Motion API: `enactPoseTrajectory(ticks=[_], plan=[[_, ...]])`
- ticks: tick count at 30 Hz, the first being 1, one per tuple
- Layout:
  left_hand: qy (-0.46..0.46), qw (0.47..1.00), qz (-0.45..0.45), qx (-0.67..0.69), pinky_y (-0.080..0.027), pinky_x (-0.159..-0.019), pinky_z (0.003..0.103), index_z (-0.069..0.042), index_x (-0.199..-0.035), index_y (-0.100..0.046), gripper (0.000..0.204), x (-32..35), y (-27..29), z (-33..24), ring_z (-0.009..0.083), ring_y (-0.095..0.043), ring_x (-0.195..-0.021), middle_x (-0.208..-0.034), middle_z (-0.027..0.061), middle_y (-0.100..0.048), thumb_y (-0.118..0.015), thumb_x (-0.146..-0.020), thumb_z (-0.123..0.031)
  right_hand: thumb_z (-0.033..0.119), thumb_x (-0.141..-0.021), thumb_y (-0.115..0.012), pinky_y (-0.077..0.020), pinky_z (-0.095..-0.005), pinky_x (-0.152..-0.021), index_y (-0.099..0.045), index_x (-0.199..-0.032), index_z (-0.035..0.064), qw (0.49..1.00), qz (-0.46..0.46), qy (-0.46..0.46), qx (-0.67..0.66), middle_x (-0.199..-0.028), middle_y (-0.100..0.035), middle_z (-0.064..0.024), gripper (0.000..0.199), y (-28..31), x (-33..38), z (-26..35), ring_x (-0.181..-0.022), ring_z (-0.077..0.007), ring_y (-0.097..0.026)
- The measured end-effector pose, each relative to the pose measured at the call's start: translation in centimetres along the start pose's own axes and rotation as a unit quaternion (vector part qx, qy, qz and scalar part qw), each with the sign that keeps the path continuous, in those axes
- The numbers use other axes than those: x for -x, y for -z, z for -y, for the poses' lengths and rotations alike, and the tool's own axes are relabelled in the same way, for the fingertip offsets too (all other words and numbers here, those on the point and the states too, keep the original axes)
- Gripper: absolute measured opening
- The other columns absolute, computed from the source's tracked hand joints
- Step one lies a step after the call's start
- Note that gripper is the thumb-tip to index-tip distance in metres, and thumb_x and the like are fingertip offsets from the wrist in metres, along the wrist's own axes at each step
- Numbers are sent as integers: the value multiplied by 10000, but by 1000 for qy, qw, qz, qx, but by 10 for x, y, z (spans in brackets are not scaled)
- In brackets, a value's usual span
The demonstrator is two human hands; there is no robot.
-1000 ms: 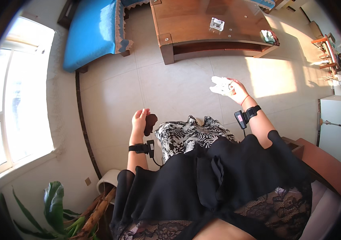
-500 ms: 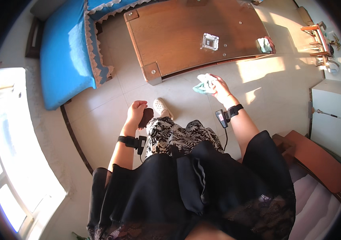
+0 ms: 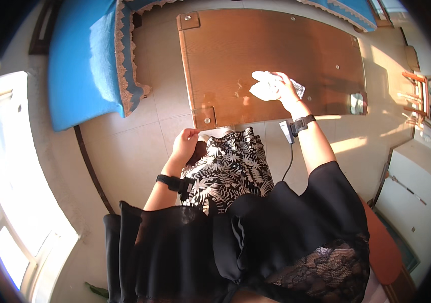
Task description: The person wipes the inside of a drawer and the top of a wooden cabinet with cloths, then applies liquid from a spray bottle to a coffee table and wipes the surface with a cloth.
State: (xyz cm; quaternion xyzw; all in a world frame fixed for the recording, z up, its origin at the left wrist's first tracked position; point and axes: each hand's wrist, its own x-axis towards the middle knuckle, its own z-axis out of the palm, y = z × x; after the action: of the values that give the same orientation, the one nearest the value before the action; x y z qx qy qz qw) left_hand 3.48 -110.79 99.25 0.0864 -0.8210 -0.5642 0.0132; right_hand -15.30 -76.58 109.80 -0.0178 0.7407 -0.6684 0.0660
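Observation:
My right hand (image 3: 287,93) is closed on a crumpled whitish cloth (image 3: 266,87) over the wooden coffee table (image 3: 235,45). Partly hidden behind that hand and the cloth is a clear glass ashtray (image 3: 300,90); whether I touch it cannot be told. My left hand (image 3: 185,144) hangs low beside my patterned skirt, near the table's front left corner, its fingers closed. From it hangs a dark brown, soft-looking cloth (image 3: 196,154), mostly in shadow against the skirt.
Another folded cloth (image 3: 358,103) lies at the table's right end. A blue-covered sofa (image 3: 84,65) with lace trim stands at left. Wooden chairs (image 3: 417,98) are at far right, and a white cabinet (image 3: 407,171) stands on the right.
I have stepped up to the table. My right hand with the whitish cloth has gone from in front of the table to over its top, by the ashtray. My left hand still holds the dark cloth.

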Motion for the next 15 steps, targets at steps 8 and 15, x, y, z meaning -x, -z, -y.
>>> enactPoseTrajectory(ticks=[8, 15], plan=[[164, 945, -152, 240, -473, -842, 283, -2, -1050, -618, 197, 49, -40, 144, 170, -616, -962, -996, 85, -648, -555, -898, -109, 309, -775, -719, -485, -324, -959, -560, -1268, 144, 888, -85, 140, 429, -1218, -607, -140, 544, 19, -98, -68, -1101, -243, -604], [257, 922, -142, 250, -443, -882, 261, 16, -1107, -559, 203, 84, -53, 109, 144, -582, -990, -1028, 63, -606, -491, -939, -74, 354, -842, -572, -397, -460, -994, -473, -1290, 241, 795, -160, 112, 574, -1363, -400, -156, 473, -167, -173, -121, -1213, -386, -400]])
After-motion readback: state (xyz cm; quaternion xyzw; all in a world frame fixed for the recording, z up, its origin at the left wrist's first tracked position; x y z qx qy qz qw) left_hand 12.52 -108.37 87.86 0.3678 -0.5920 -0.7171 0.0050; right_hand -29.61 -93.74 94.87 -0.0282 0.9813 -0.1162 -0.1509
